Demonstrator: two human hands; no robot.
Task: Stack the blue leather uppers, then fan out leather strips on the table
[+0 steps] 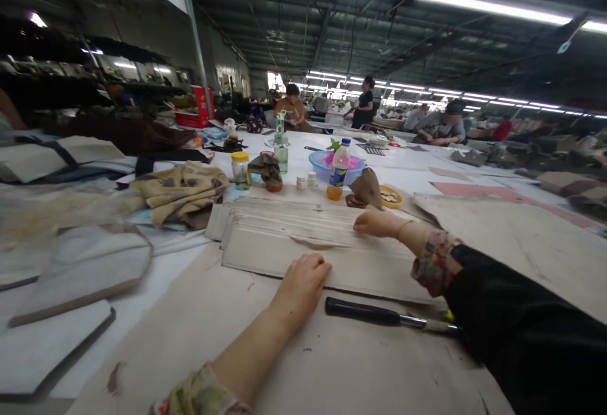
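A fanned stack of pale grey strips (303, 231) lies on the work table in front of me. My left hand (303, 279) rests on the near edge of the stack, its fingers curled down against the strips. My right hand (377, 222) lies flat on the strips further back, fingers stretched to the left, touching the upper layers. A black-handled tool (374, 314) lies on the beige board just in front of the stack, between my arms, untouched.
Behind the stack stand an orange-drink bottle (338, 174), a yellow-lidded jar (241, 169), a blue basin (322, 165) and a small yellow dish (391, 197). A crumpled beige cloth (183, 193) and grey cut panels (95, 263) lie left. Other people work at the far end.
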